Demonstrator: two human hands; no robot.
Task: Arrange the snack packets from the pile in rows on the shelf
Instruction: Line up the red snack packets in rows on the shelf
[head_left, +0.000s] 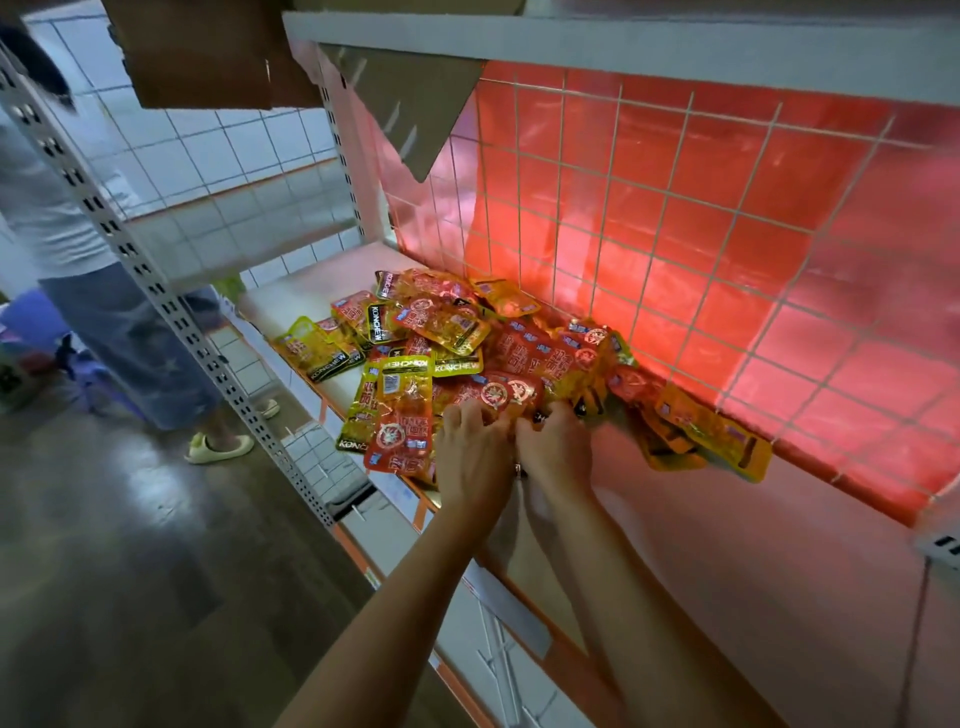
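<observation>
While the snack packets (457, 332) lie heaped on the shelf (727, 530) by its wire back (649, 208), the left hand (470, 449) and right hand (558, 447), touching, curl round packets at the near edge, likely gathering some; no rows yet.

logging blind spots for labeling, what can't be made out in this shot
Head view:
- What the left hand and right hand hold: fingers buried among the snack packets.
- Lower packets: covered by upper ones.
- Small print on the packets: too small, blurred.
- Right end of the shelf: cut off by the frame edge.
</observation>
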